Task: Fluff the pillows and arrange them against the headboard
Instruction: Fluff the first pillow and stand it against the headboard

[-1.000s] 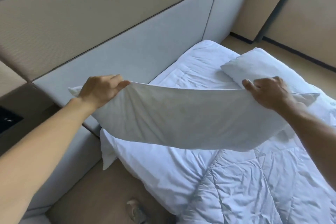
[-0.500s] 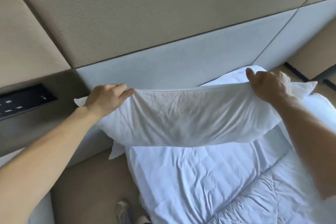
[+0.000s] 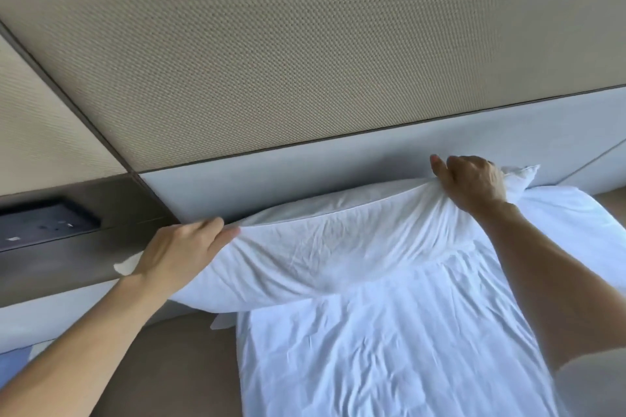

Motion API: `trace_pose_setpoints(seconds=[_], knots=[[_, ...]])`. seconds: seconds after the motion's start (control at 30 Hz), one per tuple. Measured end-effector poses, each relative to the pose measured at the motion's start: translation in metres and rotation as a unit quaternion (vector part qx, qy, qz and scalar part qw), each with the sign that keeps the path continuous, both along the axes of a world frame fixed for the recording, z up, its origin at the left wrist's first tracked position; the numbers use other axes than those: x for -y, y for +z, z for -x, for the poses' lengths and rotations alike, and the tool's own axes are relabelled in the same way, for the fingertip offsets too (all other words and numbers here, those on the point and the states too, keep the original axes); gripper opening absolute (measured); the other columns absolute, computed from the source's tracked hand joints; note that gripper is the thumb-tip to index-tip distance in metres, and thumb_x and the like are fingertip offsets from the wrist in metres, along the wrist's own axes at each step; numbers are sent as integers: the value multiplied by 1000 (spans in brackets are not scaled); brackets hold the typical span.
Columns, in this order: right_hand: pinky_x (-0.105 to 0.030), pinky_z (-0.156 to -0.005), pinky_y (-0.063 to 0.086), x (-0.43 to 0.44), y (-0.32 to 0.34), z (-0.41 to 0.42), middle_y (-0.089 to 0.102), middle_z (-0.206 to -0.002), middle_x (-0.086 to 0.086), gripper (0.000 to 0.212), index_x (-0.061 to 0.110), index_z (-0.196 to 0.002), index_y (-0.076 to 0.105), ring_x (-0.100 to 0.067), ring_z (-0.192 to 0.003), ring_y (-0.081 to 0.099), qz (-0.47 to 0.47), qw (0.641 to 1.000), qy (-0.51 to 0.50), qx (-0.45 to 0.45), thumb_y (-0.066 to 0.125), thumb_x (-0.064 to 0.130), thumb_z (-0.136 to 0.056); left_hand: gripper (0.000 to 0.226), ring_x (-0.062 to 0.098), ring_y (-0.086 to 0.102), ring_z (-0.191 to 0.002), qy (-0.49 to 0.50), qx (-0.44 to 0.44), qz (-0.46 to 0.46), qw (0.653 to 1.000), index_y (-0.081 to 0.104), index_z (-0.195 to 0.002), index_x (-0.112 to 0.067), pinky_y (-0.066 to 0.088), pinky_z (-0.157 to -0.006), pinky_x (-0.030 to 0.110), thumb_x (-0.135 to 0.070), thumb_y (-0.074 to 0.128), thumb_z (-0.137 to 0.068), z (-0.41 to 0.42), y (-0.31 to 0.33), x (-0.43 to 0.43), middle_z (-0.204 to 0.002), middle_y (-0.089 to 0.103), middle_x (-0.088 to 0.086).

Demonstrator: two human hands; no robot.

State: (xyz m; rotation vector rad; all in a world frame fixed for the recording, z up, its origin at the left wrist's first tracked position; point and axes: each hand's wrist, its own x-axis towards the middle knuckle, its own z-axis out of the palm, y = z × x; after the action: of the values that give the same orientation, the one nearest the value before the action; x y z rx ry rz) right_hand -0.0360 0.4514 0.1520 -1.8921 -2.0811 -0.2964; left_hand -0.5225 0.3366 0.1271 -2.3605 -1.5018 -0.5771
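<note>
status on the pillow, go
Left hand and right hand each grip a top corner of the pillow. Pillow at headboard base. Nothing blocking.

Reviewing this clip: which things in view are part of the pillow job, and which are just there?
Part of the job:
- held pillow, gripped at both ends
- left hand
- right hand
- second pillow, at the right
- grey headboard panel

Just there:
- white duvet
- dark switch panel
- woven beige wall panel
</note>
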Motion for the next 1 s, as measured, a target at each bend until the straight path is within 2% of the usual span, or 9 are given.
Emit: trace_pose_setpoints(seconds=[0.23, 0.3, 0.43, 0.57, 0.63, 0.77, 0.83, 0.9, 1.0], knots=[[-47, -64, 53, -35, -69, 17, 70, -80, -22, 55, 1, -84, 72, -45, -76, 67, -41, 997, 39, -47, 39, 42, -100, 51, 28, 55, -51, 34, -39, 9, 999, 53, -67, -12, 49, -45, 39, -43, 43, -105, -1, -50, 0, -58, 52, 5], [-46, -61, 52, -38, -71, 16, 70, -81, -25, 50, 3, -85, 72, -47, -74, 67, -40, 997, 10, -65, 42, 40, -100, 50, 31, 54, -47, 60, -13, 18, 998, 54, -67, -8, 48, -40, 40, -40, 44, -105, -8, -49, 1, -58, 50, 8], [-33, -50, 30, -39, -56, -11, 46, -53, -16, 51, 13, -60, 44, -39, -46, 49, -120, 989, 27, -84, 41, 34, -106, 46, 29, 45, -41, 53, 27, -28, 998, 49, -64, -7, 39, -34, 37, -32, 52, -103, -9, -31, 1, -55, 45, 7], [-33, -54, 17, -48, -47, -27, 38, -56, -7, 51, 8, -63, 48, -30, -48, 38, -180, 977, 17, -116, 39, 29, -108, 46, 25, 44, -43, 59, 18, -66, 996, 45, -66, -11, 38, -34, 36, -33, 57, -104, -7, -23, -18, -55, 44, 4], [-36, -54, 21, -55, -56, -23, 48, -58, -16, 49, 4, -68, 55, -35, -53, 45, -180, 978, 7, -106, 39, 27, -108, 46, 26, 46, -42, 59, 2, -54, 997, 45, -66, -11, 37, -33, 35, -36, 56, -103, -9, -27, -30, -55, 44, 4], [-47, -64, 46, -53, -87, -14, 67, -82, -28, 44, -3, -87, 67, -47, -73, 62, -111, 990, 30, -83, 43, 28, -106, 46, 26, 54, -47, 54, -40, -16, 998, 47, -67, -13, 35, -37, 33, -40, 55, -103, -17, -47, -36, -57, 48, 4], [-49, -69, 48, -52, -95, -13, 68, -87, -28, 49, -1, -90, 68, -47, -79, 63, -82, 993, 24, -87, 39, 34, -107, 45, 27, 57, -53, 71, -35, -4, 997, 48, -67, -14, 36, -43, 34, -40, 54, -103, -19, -54, -38, -59, 51, 5], [-49, -67, 47, -56, -98, -13, 66, -82, -27, 55, 0, -81, 62, -46, -77, 61, -67, 994, 24, -88, 35, 40, -107, 40, 31, 58, -62, 97, -38, -3, 995, 51, -72, -13, 40, -57, 40, -36, 51, -105, -21, -55, -37, -65, 55, 6], [-50, -64, 46, -61, -96, -13, 61, -77, -26, 58, 2, -73, 54, -45, -75, 58, -53, 994, 37, -89, 34, 44, -107, 20, 31, 54, -78, 130, -41, -46, 990, 61, -89, -15, 36, -77, 45, -21, 49, -104, -47, -54, -24, -87, 62, 4]])
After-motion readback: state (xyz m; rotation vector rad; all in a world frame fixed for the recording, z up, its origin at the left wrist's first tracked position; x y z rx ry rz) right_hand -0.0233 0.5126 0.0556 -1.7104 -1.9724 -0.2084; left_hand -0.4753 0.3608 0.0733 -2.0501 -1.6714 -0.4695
